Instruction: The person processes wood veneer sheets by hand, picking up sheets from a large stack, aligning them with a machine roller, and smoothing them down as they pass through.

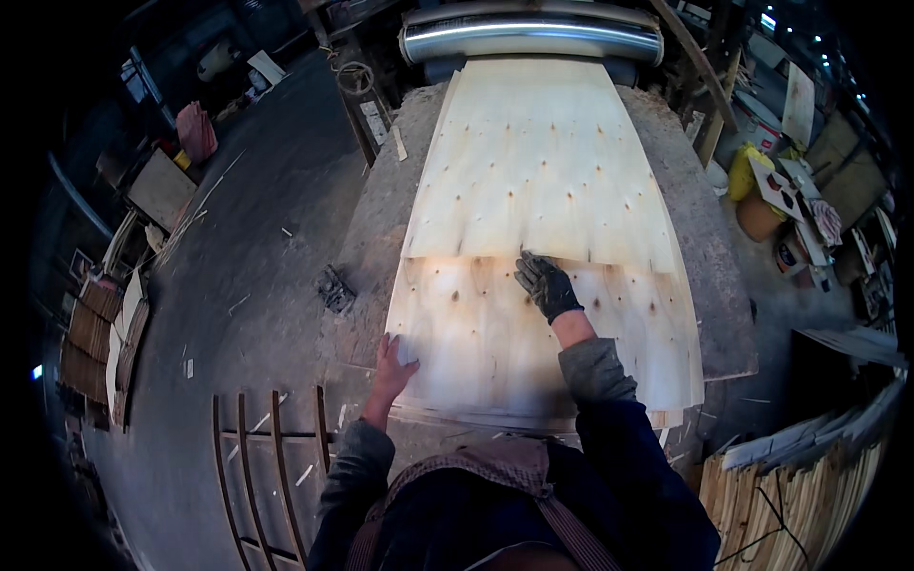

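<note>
- The far wood sheet (538,157), pale and knotty, is lying flat, its near edge overlapping the near sheet (466,347).
- The near sheet, brown-knotted, is resting over other layers (667,418) on the counter (714,276).

From here, the knotty wood sheets (543,186) look smooth and matt — the metal roller (533,34) glossy, the surface (712,271) rough.

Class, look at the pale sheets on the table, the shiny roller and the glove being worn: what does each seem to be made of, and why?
Pale sheets: thin wood, probably veneer, seemingly unvarnished; brown knots and grain streaks show it.
Roller: probably metal, smooth and polished, judging by its bright, mirror-like highlights.
Glove: perhaps fabric, possibly coated; its dark, patchy look leaves the exact material open.
</note>
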### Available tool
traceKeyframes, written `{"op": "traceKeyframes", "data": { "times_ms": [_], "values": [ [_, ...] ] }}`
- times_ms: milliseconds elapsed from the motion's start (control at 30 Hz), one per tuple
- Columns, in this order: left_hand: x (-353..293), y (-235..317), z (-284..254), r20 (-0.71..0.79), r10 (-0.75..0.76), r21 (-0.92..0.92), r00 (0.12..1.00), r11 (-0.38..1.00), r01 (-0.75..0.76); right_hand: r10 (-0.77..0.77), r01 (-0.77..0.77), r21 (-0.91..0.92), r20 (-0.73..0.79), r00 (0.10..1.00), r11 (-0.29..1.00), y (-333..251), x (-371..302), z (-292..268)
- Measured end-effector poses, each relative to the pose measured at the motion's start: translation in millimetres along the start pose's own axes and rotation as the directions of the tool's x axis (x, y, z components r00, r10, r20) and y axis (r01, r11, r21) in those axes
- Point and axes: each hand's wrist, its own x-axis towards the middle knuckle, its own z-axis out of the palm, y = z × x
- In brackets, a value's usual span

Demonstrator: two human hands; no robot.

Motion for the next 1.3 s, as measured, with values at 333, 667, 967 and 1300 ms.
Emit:
{"op": "traceKeyframes", "data": {
  "times_ms": [333,667,967,1300],
  "values": [
    [18.7,12.7,-21.9,-0.101,-0.097,-0.513,0.990,0.858,0.032,0.429,-0.380,-0.232,0.219,0.876,0.895,45.6,-167.7,-31.2],
    [41.4,77.6,-65.6,-0.171,0.030,-0.509,0.985,0.853,-0.114,0.611,-0.606,-0.101,0.023,0.791,0.789,58.9,-247.2,-65.7],
    [39.4,114.9,-123.8,-0.039,-0.120,-0.878,0.992,0.478,0.023,0.466,-0.468,0.080,0.041,0.884,0.880,30.4,-256.0,-36.3],
    [15.5,-8.0,-18.0,-0.020,-0.066,0.049,0.998,0.997,0.067,0.215,-0.232,-0.181,-0.110,0.970,0.956,14.2,-126.1,-19.8]
  ]
}}
